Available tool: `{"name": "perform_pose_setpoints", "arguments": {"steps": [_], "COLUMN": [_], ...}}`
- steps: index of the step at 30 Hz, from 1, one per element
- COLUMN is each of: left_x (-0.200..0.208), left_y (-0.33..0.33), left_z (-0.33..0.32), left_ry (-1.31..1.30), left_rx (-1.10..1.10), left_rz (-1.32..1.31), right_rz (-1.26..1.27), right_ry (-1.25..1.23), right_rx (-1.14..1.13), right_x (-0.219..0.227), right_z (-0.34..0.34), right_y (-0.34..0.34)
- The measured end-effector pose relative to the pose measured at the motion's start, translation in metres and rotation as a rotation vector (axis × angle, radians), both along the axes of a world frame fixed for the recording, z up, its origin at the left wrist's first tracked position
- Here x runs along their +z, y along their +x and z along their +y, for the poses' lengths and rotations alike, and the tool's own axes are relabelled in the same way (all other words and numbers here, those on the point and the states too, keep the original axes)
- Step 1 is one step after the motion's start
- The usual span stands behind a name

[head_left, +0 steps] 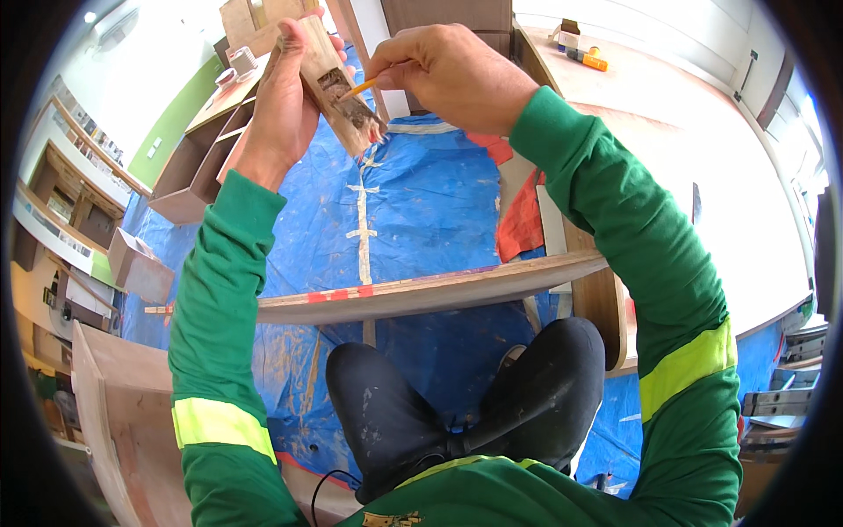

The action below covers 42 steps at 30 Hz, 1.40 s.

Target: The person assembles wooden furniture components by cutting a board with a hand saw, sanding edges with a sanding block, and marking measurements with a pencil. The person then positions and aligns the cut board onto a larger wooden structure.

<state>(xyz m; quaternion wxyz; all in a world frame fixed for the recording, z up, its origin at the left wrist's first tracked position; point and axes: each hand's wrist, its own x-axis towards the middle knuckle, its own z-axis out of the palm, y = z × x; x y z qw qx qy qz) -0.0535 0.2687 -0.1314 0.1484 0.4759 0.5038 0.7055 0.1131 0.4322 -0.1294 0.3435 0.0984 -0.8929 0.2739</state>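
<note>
Raised in front of me, my left hand point(283, 119) is closed around a pale wooden block point(318, 53). Its near face has a dark recess cut into it, and the lower end is rough and splintered. My right hand point(461, 77) pinches a slim yellow-orange pencil point(358, 90), whose front end reaches into or against the recess; exact contact is too small to tell. Below both hands, a long narrow wooden board point(421, 294) lies crosswise in front of my knees, with red tape marks along its edge.
Blue sheeting point(439, 184) with tape seams covers the floor. A large pale worktop point(702, 211) stands at right, bearing an orange-and-black tool point(587, 59) and a small box point(567, 35). Brown cabinets point(189, 180) stand at left; a wooden panel point(123, 422) is at lower left.
</note>
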Motion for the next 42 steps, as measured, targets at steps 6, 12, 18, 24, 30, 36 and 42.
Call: {"name": "perform_pose_setpoints", "arguments": {"steps": [6, 12, 18, 24, 30, 36, 42], "left_x": [0.007, 0.004, 0.006, 0.009, 0.008, 0.01, 0.01], "left_y": [-0.006, 0.009, -0.001, -0.005, 0.009, 0.001, 0.003], "left_z": [0.003, 0.009, 0.009, 0.007, 0.01, 0.005, 0.007], "left_ry": [0.027, 0.041, 0.065, 0.085, 0.092, 0.047, 0.05], "left_rx": [-0.039, -0.019, -0.015, 0.009, 0.021, 0.059, 0.08], "left_rz": [-0.075, -0.047, -0.06, 0.027, 0.022, -0.004, -0.037], "right_rz": [0.079, 0.063, 0.065, 0.063, 0.103, 0.044, 0.101], "right_ry": [0.141, 0.341, 0.105, 0.168, 0.209, -0.032, 0.189], "right_rx": [-0.18, -0.389, -0.186, -0.269, -0.269, -0.144, -0.304], "right_x": [0.007, 0.004, 0.004, 0.011, 0.001, 0.01, 0.01], "right_z": [-0.01, -0.026, -0.008, -0.014, -0.02, -0.014, -0.018], "right_y": [-0.004, -0.008, -0.01, -0.005, -0.011, -0.004, -0.002]}}
